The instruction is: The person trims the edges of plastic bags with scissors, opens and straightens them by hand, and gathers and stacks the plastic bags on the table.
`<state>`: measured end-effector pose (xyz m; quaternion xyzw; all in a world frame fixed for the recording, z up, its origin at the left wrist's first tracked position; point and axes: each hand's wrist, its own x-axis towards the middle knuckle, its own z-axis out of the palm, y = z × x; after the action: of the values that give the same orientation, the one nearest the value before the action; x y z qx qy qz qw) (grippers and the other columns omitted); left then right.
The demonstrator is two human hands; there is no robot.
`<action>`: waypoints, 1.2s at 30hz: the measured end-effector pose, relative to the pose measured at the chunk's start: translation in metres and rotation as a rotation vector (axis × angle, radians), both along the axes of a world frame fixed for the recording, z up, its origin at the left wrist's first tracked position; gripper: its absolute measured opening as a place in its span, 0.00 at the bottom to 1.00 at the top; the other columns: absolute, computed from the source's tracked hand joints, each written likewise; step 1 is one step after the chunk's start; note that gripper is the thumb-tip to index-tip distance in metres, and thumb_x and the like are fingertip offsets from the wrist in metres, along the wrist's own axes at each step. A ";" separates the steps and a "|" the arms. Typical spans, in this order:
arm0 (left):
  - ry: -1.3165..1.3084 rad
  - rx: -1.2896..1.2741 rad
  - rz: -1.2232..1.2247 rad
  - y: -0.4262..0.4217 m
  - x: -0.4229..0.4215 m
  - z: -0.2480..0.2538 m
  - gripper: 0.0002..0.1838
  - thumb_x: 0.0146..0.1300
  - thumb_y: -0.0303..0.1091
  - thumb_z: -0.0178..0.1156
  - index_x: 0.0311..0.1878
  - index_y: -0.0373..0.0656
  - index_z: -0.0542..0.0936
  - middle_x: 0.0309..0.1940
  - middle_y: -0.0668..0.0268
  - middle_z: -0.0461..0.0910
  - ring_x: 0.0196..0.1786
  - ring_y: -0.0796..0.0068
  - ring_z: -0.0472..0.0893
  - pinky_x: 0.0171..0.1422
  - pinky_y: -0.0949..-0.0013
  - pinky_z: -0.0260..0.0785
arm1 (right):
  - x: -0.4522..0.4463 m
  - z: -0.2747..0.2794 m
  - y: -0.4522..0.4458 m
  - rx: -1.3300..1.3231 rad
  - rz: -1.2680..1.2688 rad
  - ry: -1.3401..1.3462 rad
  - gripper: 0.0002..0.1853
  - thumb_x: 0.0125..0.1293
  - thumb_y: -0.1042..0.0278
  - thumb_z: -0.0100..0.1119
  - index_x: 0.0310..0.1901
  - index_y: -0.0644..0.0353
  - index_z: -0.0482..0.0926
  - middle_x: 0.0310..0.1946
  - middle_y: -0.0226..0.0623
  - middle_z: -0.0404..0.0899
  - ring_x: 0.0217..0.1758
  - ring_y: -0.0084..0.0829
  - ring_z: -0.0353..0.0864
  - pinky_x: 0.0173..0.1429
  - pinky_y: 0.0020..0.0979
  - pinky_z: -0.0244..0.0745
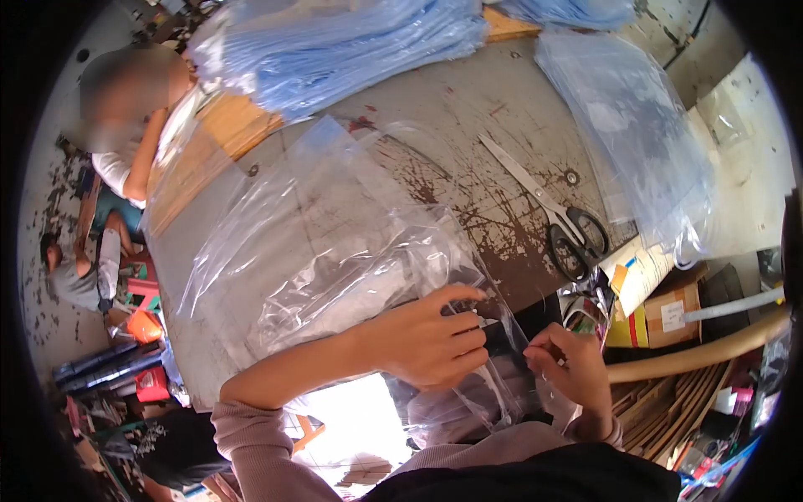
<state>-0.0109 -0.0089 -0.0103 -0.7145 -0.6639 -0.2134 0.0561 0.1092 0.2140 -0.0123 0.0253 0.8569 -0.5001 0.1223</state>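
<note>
A clear plastic bag or sheet (335, 289) lies crumpled across the near part of the table and hangs over its front edge. My left hand (439, 339) rests on it, fingers apart and slightly bent, palm down. To the right, just past the table edge, my right hand (573, 364) is closed in a pinch. What its fingertips hold, if anything, is too small to make out; the hanging plastic is close beside them. Scissors with black handles (548, 205) lie on the table beyond my hands, blades pointing away.
Bluish clear plastic bags are stacked (360, 50) at the table's far side, and more plastic sheets (636, 134) lie at the right. The table top (435, 117) is scratched. A cardboard box (673, 318) and a tan tube (703, 347) are at the right. Another person (138, 151) leans at the left edge.
</note>
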 end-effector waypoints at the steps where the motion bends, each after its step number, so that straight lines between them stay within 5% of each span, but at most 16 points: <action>1: 0.045 0.059 0.015 0.002 0.001 -0.006 0.14 0.52 0.42 0.61 0.22 0.44 0.70 0.20 0.71 0.66 0.27 0.73 0.69 0.56 0.59 0.66 | 0.000 -0.005 -0.002 0.003 -0.017 0.050 0.06 0.60 0.72 0.61 0.33 0.63 0.74 0.20 0.37 0.77 0.20 0.30 0.78 0.26 0.27 0.69; 4: 0.051 0.092 0.025 0.005 0.003 -0.014 0.22 0.58 0.50 0.59 0.19 0.45 0.68 0.15 0.71 0.63 0.24 0.73 0.68 0.41 0.68 0.66 | -0.006 -0.001 -0.001 0.009 0.009 0.087 0.07 0.60 0.72 0.61 0.31 0.63 0.73 0.19 0.37 0.75 0.19 0.31 0.76 0.25 0.29 0.68; 10: 0.058 0.215 0.163 0.033 -0.008 0.009 0.22 0.54 0.55 0.61 0.20 0.48 0.69 0.17 0.73 0.63 0.25 0.75 0.69 0.36 0.72 0.64 | -0.006 -0.005 0.001 0.012 0.099 0.271 0.07 0.63 0.73 0.58 0.34 0.65 0.70 0.22 0.44 0.74 0.23 0.43 0.75 0.28 0.32 0.68; 16: 0.040 0.107 0.205 0.064 -0.036 0.032 0.22 0.61 0.55 0.54 0.21 0.48 0.72 0.17 0.73 0.70 0.26 0.73 0.73 0.52 0.63 0.60 | -0.010 -0.012 0.000 -0.191 -0.011 0.138 0.07 0.67 0.75 0.50 0.41 0.65 0.63 0.24 0.43 0.77 0.29 0.39 0.84 0.28 0.32 0.75; 17: 0.061 0.041 0.226 0.067 -0.042 0.039 0.21 0.61 0.55 0.53 0.25 0.48 0.74 0.23 0.70 0.73 0.31 0.72 0.75 0.55 0.60 0.60 | -0.012 -0.006 0.003 -0.201 -0.056 0.040 0.05 0.68 0.76 0.49 0.40 0.64 0.63 0.25 0.39 0.79 0.31 0.31 0.85 0.31 0.30 0.78; 22: 0.134 0.046 0.305 0.059 -0.081 0.046 0.21 0.63 0.57 0.52 0.42 0.48 0.76 0.41 0.63 0.74 0.51 0.67 0.74 0.65 0.53 0.55 | -0.015 -0.011 0.016 -0.411 -0.258 -0.012 0.03 0.68 0.76 0.49 0.39 0.63 0.66 0.21 0.33 0.77 0.26 0.26 0.84 0.24 0.25 0.76; 24: 0.164 -0.120 0.241 0.044 -0.093 0.050 0.21 0.62 0.56 0.53 0.49 0.51 0.75 0.50 0.61 0.70 0.60 0.64 0.69 0.69 0.50 0.51 | -0.019 -0.011 0.015 -0.368 -0.280 0.067 0.02 0.66 0.77 0.51 0.38 0.63 0.69 0.17 0.27 0.72 0.19 0.12 0.69 0.21 0.17 0.61; 28: 0.206 -0.184 0.202 0.018 -0.099 0.070 0.20 0.60 0.54 0.56 0.50 0.53 0.75 0.54 0.63 0.71 0.62 0.65 0.68 0.69 0.46 0.51 | -0.057 0.002 0.031 -0.503 -0.234 0.021 0.04 0.67 0.74 0.51 0.40 0.66 0.70 0.21 0.36 0.79 0.19 0.23 0.80 0.17 0.20 0.69; 34: 0.162 -0.066 0.191 0.034 -0.111 0.035 0.15 0.59 0.51 0.58 0.39 0.51 0.75 0.48 0.68 0.75 0.56 0.69 0.73 0.69 0.49 0.54 | -0.088 0.020 0.029 -0.089 -0.010 0.126 0.05 0.64 0.76 0.54 0.40 0.66 0.75 0.23 0.36 0.79 0.24 0.23 0.81 0.27 0.24 0.71; 36: -0.098 -0.080 0.294 0.041 -0.123 0.022 0.13 0.60 0.47 0.60 0.34 0.49 0.74 0.40 0.70 0.76 0.48 0.69 0.76 0.63 0.55 0.60 | -0.087 0.033 0.036 0.086 0.032 0.371 0.07 0.63 0.77 0.55 0.42 0.66 0.76 0.24 0.37 0.77 0.28 0.23 0.81 0.32 0.24 0.72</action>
<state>-0.1342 0.0316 0.0118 -0.6001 -0.7713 -0.2107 0.0258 0.0225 0.2497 0.0204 -0.0760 0.8857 -0.4570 -0.0310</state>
